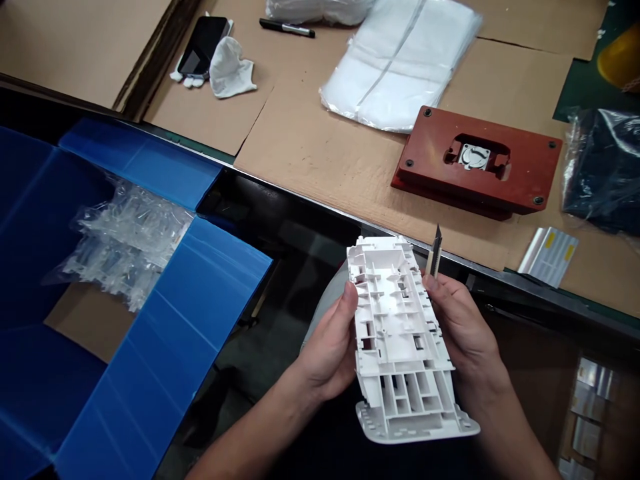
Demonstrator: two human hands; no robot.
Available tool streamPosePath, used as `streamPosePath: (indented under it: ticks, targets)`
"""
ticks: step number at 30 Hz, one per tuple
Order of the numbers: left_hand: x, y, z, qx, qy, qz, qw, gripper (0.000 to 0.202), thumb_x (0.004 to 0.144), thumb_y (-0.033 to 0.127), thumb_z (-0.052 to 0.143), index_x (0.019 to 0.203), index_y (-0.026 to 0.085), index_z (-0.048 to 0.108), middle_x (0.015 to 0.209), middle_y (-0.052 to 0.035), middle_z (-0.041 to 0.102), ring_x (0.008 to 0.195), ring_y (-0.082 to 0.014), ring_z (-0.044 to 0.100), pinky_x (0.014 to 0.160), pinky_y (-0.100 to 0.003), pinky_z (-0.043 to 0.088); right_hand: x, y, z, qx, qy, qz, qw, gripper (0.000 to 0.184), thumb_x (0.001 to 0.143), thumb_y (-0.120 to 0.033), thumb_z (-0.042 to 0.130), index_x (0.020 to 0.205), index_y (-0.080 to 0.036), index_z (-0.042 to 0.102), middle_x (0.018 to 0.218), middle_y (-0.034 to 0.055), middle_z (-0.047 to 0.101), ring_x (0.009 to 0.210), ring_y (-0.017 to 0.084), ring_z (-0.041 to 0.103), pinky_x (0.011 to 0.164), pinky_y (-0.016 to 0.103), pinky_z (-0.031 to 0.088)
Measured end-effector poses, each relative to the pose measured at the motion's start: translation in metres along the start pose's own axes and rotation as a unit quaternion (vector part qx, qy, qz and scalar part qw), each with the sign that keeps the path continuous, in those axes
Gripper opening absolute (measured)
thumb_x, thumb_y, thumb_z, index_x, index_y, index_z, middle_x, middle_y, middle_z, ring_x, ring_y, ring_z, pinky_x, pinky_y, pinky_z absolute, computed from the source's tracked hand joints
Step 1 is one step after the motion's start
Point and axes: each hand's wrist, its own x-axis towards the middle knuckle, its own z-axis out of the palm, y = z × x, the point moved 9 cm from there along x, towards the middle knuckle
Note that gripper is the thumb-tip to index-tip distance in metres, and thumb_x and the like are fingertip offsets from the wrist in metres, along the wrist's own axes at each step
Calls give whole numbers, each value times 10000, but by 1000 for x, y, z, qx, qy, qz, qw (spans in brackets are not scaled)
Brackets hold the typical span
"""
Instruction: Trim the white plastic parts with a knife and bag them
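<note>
1. White plastic shapes the piece in hand: a ribbed panel, held between both hands in front of the table edge, its ribbed side up.
2. The left hand grips the panel's left edge, thumb on the rim. The right hand pinches a utility knife, blade exposed and pointing away, while supporting the panel's right edge; its lower fingers are hidden.
3. Clear-wrapped pieces lie in the blue box, so some pieces seem dealt with. The panel is bare and apparently midway through handling; whether its edges need more attention, I cannot tell.
4. On the cardboard-covered table sit a red-brown fixture, plastic bags, a marker, and a phone on white gloves.
5. The knife occupies the right fingers, and a box flap stands between the wrapped pieces and the left arm.
</note>
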Motion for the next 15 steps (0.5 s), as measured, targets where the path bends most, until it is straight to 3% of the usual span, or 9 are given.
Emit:
streamPosePath:
  ticks: [9,15]
  targets:
    - [0,8,-1,11,6,30,999,675,866,621,631,1336,138,592,1277,-146,684,1278,-347,575,1133,-470,410,5,4,6,6,4,14,1000,297,779,-408,824,716,-171,656,530,-59,407,440,37,307,391,159,276]
    - [2,6,-10,19,20,30,999,697,871,616,627,1325,90,576,1173,-189,716,1136,-375,655,1049,-526,471,8,6,7,-1,7,20,1000,287,768,-412,832,738,-174,674,545,-50,438,441,43,316,386,174,260]
